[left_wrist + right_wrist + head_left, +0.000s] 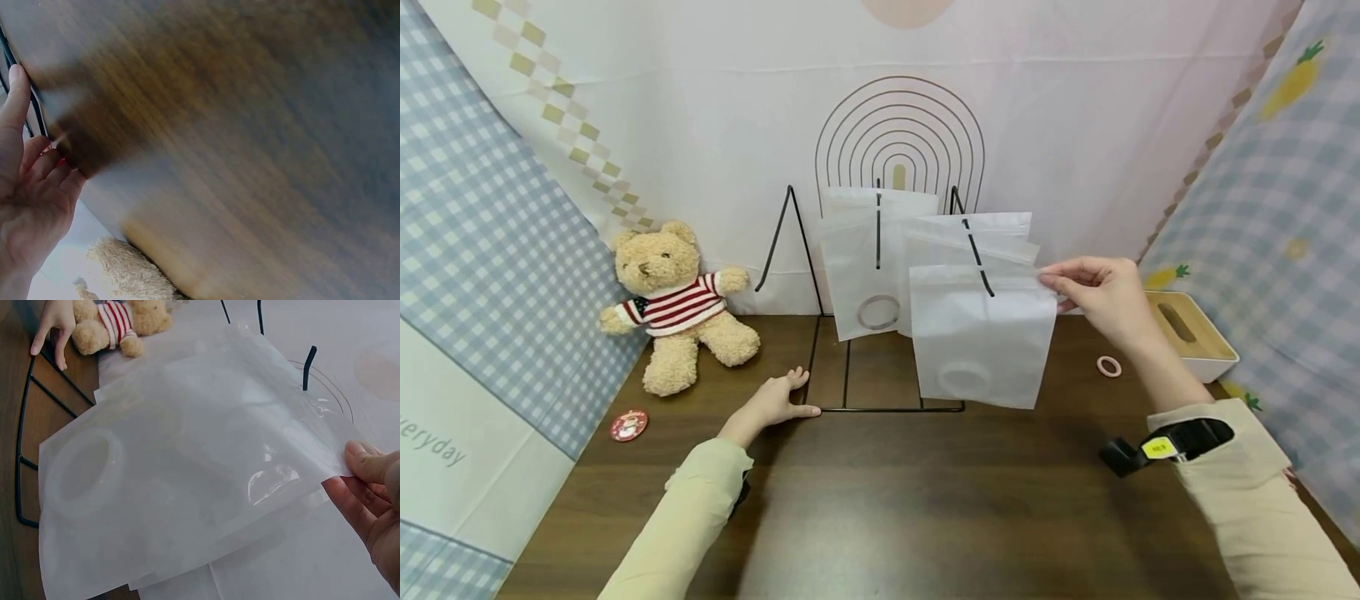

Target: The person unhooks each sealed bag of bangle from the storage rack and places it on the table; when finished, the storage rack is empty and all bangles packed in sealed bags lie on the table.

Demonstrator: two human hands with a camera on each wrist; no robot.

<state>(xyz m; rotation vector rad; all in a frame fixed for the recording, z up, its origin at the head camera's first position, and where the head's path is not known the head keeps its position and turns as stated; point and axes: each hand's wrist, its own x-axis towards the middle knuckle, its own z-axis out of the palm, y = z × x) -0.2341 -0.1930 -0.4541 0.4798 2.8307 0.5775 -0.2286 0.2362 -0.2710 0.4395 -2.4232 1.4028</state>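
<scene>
Here, frosted plastic pouch in right hand pinch, wire rack behind.

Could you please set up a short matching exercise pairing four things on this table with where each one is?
Things:
1. teddy bear
2. pink ring
3. front frosted bag
4. left hand

Places:
A. pinched at its top corner by the right hand
B. resting at the wire rack base
C. sitting at the table's left rear
D. lying loose beside the wooden-topped box

Pairs: 1-C, 2-D, 3-A, 4-B
</scene>
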